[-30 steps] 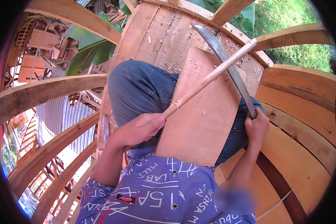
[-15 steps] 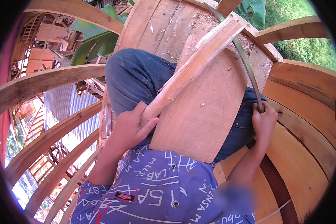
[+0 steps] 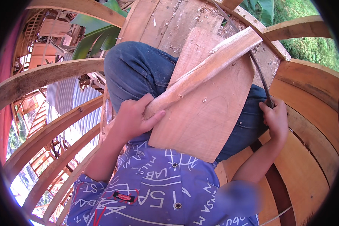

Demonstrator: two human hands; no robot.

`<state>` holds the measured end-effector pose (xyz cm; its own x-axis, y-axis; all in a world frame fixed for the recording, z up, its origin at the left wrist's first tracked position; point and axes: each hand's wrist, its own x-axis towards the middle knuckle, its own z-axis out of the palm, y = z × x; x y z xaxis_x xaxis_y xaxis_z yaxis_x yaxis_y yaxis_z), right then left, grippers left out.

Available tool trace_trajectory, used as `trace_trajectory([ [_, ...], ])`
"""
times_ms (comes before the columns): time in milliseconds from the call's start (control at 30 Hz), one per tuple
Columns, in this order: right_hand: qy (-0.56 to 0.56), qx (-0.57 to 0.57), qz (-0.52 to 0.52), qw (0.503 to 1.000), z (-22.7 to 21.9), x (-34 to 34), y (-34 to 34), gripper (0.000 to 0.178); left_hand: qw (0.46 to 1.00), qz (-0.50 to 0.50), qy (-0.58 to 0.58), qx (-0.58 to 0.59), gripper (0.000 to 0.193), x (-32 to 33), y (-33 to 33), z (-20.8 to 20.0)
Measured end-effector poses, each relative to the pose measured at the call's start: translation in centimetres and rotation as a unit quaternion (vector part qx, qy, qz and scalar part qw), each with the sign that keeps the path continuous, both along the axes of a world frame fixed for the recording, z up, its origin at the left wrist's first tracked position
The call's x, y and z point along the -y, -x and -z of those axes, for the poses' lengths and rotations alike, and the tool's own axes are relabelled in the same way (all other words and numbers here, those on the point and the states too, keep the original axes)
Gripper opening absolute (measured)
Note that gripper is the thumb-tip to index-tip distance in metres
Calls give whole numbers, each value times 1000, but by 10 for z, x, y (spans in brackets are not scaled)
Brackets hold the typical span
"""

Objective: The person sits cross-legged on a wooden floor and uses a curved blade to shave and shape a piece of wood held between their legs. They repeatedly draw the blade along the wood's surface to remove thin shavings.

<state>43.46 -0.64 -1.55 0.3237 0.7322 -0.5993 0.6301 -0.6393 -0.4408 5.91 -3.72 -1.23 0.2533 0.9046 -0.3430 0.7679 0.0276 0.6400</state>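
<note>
My left hand (image 3: 133, 117) is wrapped round the near end of a rough wooden stick (image 3: 209, 69). The stick slants up to the right, across a wide wooden board (image 3: 205, 118) that lies on my lap. Pale, freshly cut wood shows along its upper side. In my right hand (image 3: 276, 118) is the handle of a long, slim, curved machete (image 3: 260, 71). Its dark blade passes under or behind the stick's far end, and I cannot tell whether they touch. The blade's tip reaches toward the top of the view.
Wood shavings (image 3: 172, 48) litter the plank floor (image 3: 160, 24) ahead. Curved wooden rails (image 3: 49, 77) rise on the left, with corrugated sheets (image 3: 60, 98) beyond. Orange-brown planks (image 3: 305, 94) form the right side. Banana leaves (image 3: 101, 37) and grass (image 3: 305, 51) show outside.
The stick's far end has swung right and slightly down, turning flatter across the board. My right hand has moved a little outward with the machete. My left hand keeps its grip.
</note>
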Motion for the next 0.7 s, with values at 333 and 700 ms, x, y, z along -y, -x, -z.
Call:
trace_trajectory([
  [333,23,-162,48,985,-5,-2,-11,18,1000,25,3,9,32,-4,3,2],
  [700,-44,-110,65,991,-3,10,-10,20,976,22,165,142,40,-19,18,-5],
])
